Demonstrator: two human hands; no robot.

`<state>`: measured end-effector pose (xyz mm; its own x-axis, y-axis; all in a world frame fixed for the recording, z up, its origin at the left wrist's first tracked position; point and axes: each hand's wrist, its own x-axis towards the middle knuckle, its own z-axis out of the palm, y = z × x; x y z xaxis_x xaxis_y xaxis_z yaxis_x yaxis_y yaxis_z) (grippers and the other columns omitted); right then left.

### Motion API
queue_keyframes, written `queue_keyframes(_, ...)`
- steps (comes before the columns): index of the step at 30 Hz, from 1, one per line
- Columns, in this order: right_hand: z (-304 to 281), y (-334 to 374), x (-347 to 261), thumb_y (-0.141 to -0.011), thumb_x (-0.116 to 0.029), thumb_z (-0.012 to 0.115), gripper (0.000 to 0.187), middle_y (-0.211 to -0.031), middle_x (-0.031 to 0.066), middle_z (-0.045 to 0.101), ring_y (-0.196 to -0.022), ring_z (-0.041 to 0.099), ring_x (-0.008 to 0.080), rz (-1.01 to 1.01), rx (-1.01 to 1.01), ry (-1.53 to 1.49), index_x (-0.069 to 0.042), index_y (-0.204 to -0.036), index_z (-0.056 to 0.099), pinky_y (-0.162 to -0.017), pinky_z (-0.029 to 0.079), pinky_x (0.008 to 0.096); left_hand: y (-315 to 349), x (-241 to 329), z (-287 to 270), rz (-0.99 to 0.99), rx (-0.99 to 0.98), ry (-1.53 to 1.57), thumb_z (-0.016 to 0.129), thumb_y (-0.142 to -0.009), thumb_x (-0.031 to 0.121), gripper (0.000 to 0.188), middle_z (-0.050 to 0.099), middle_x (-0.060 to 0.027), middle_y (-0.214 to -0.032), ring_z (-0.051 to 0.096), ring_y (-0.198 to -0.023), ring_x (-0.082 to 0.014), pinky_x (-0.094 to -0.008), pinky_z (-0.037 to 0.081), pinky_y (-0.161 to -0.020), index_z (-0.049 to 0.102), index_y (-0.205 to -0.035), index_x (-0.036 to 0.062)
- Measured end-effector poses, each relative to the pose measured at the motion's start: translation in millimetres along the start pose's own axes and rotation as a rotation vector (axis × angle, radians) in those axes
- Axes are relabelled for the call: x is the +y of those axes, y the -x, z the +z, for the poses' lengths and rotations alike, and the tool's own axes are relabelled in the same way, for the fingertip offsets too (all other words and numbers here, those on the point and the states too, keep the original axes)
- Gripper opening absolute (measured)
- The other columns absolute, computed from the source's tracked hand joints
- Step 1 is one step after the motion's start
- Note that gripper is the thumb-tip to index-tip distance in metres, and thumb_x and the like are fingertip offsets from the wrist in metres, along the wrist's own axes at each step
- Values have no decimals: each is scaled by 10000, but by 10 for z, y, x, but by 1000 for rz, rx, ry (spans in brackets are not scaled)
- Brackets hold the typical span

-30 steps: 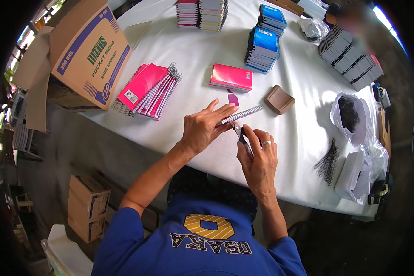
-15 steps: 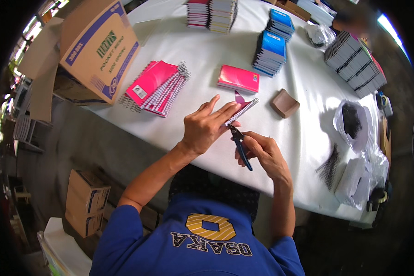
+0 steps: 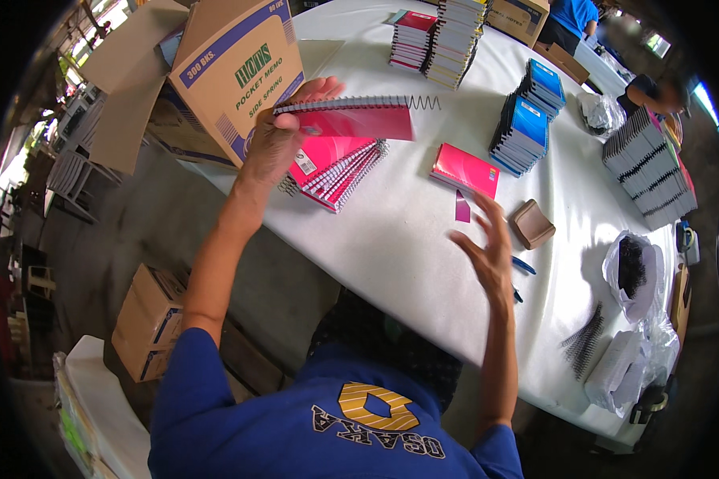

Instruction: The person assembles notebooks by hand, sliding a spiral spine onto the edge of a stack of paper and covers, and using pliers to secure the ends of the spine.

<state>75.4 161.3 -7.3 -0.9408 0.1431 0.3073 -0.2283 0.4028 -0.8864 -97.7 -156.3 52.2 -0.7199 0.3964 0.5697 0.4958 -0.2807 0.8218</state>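
A: What's the left hand (image 3: 273, 144) got?

B: A red spiral notebook (image 3: 350, 118), pinched at its near end between thumb and fingers and held up over the loose pile of pink notebooks (image 3: 337, 169). The wire coil runs along its top edge, and a stretch of bare spring sticks out past the cover on the far side.

A: And the right hand (image 3: 487, 257)?

B: Fully open, fingers spread, holding nothing. It hovers just above the white table (image 3: 391, 247), near a blue-handled tool (image 3: 522, 265) lying there and a small brown box (image 3: 532, 224).

A: So which step is this?

B: I'd judge the binding on this one is done and it is being carried over to the pile. Setting it down would need the left hand to lower it, coil lined up with the others, then let go.

A: What else is about?

B: A single pink notebook (image 3: 465, 169) with a small magenta slip (image 3: 462, 206) beside it, blue notebook stacks (image 3: 527, 128) further out, a cardboard carton (image 3: 236, 76) at the table's left corner, and a bag of black coils (image 3: 632, 271) to the right
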Motion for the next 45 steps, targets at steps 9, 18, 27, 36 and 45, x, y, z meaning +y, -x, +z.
queue_keyframes(9, 1172, -951, -1024, -742, 116, 604, 486, -1162, 70, 669, -1103, 592, 271, -670, 174, 40, -55, -1195, 640, -919, 453, 391, -311, -162, -205, -206, -93, 382, 545, -902, 537, 769, 363, -101, -1513, 364, -1370, -309, -519, 355, -1100, 311, -1489, 101)
queue_keyframes(18, 1112, -628, -274, -771, -8, 690, 278, -1071, 82, 663, -1022, 612, 282, -299, 70, 306, -109, -1030, 685, -919, 452, 397, -103, -457, -704, -728, -235, -37, 649, -947, 309, 670, 579, -108, -1322, 586, -1095, -128, -243, 451, -978, 376, -1455, -31)
queue_keyframes(27, -467, -1042, 1034, -718, -416, 803, 464, -888, 204, 699, -855, 689, 299, 587, 248, 586, 17, -830, 680, -734, 512, 417, -175, -201, -228, -172, -5, -1059, 648, -912, 206, 579, 365, -221, -1508, 288, -1413, -432, -441, 288, -1137, 442, -1446, 122)
queue_keyframes(36, -576, -1012, 580, -803, -151, 720, 167, -895, 166, 708, -799, 668, 322, 144, 361, 547, -14, -892, 686, -716, 512, 370, -96, 3, 1324, 148, -180, -982, 750, -820, 155, 835, 341, -90, -1554, 190, -1451, -439, -480, 256, -1151, 296, -1521, 143)
queue_keyframes(45, -348, -146, -267, -722, -150, 854, 674, -1178, 114, 617, -1162, 567, 233, -59, 381, -66, -27, -1302, 534, -972, 444, 389, 180, -728, 1955, -448, -145, 622, 684, -920, 271, 457, 566, -67, -1296, 586, -1135, -197, -353, 457, -986, 558, -1308, 63)
